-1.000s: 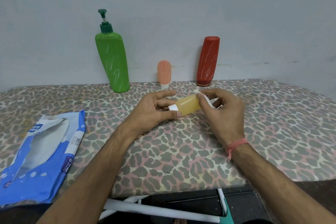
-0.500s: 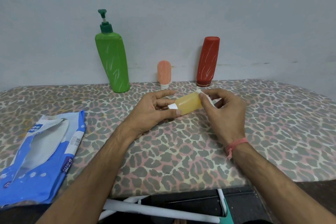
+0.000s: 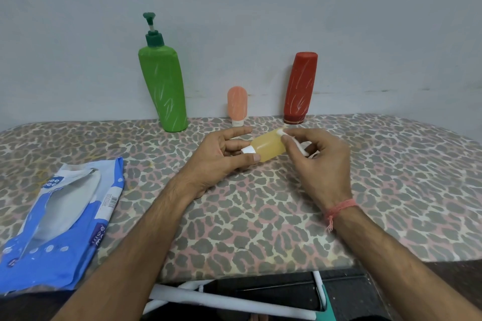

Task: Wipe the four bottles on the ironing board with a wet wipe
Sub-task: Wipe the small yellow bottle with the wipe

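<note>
Risk: yellow bottle (image 3: 270, 144), pinched at cap by left hand (image 3: 221, 159), slipping under wet wipe (image 3: 300, 147) pressure from right hand (image 3: 320, 161).

Plain pale grey-blue wall (image 3: 260, 8) behind, faint scuff marks low on rt. Even, soft light, no hard shadows. Dark floor (image 3: 448, 276) at bottom rt. White metal frame tubes (image 3: 224, 300) below, w/ teal part (image 3: 324, 307).

Leopard-print ironing board (image 3: 260, 216) carried green pump bottle (image 3: 163, 86), peach bottle (image 3: 236, 104), red bottle (image 3: 300, 86) beyond hands; blue wipes pack (image 3: 60, 229) left of left hand (image 3: 219, 161).
</note>
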